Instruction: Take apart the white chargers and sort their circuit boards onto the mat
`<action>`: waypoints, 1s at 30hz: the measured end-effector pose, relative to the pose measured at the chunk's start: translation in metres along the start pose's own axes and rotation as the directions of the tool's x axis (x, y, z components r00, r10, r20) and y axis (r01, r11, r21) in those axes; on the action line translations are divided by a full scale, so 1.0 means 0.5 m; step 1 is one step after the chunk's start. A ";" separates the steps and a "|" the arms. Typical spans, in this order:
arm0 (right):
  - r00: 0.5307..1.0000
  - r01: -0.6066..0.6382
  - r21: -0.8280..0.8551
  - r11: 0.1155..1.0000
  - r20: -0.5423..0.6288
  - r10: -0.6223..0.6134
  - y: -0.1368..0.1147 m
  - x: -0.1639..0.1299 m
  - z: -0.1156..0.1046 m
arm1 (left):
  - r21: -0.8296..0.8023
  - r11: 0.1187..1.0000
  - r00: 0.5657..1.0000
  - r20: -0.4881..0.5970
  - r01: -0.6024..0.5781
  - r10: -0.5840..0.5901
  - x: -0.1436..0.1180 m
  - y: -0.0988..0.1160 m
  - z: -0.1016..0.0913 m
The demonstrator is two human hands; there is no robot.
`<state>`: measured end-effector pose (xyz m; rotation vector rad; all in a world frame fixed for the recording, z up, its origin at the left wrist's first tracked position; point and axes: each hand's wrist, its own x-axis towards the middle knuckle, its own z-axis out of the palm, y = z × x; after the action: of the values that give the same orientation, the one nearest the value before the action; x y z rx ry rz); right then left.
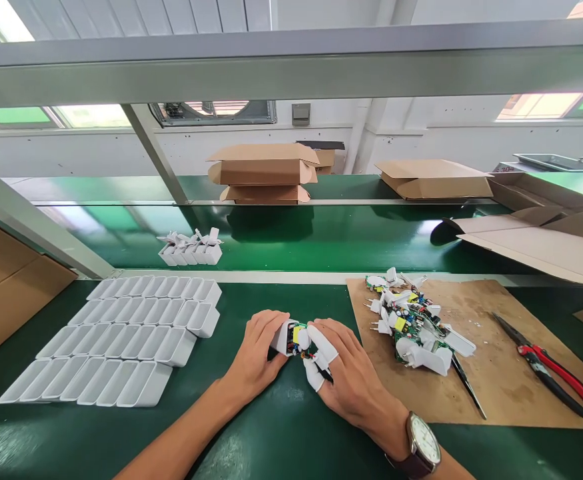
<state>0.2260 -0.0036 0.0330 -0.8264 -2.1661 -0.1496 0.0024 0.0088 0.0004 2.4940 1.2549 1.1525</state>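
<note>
My left hand [258, 347] is closed around a small white plastic casing [281, 338]. A circuit board [298, 339] with a yellow component shows at the casing's open end, between my two hands. My right hand [351, 367] grips the other side of this piece, its fingers over white plastic parts [324, 350] joined to the board. How far the board sits inside the casing cannot be made out. Left of my hands, white open casings [116, 343] stand in rows. On the right lies a heap of circuit boards with white plugs [406, 320].
A brown cardboard sheet [511, 387] lies under the heap, with red-and-black snips [546, 367] and a black pen-like tool [468, 387]. Several white assembled pieces [191, 248] sit on the green belt behind. Cardboard boxes [266, 163] stand farther back, beneath a metal crossbar [291, 67].
</note>
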 end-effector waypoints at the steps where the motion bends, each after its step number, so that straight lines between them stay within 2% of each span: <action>1: 1.000 -0.003 -0.001 1.000 0.004 0.003 0.000 0.000 0.000 | 0.000 1.000 1.000 0.001 0.002 -0.002 0.000 0.000 0.000; 16: 1.000 -0.013 -0.018 1.000 -0.001 0.013 -0.004 0.001 -0.005 | 0.032 0.999 1.000 -0.014 0.003 -0.003 0.005 0.005 0.001; 30: 0.999 -0.035 0.014 0.999 0.015 0.035 -0.004 0.003 -0.007 | -0.008 1.000 1.000 -0.010 0.010 -0.011 0.004 0.006 -0.002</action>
<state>0.2263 -0.0059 0.0366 -0.8587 -2.1633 -0.1101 0.0044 0.0082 0.0034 2.4757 1.2615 1.1670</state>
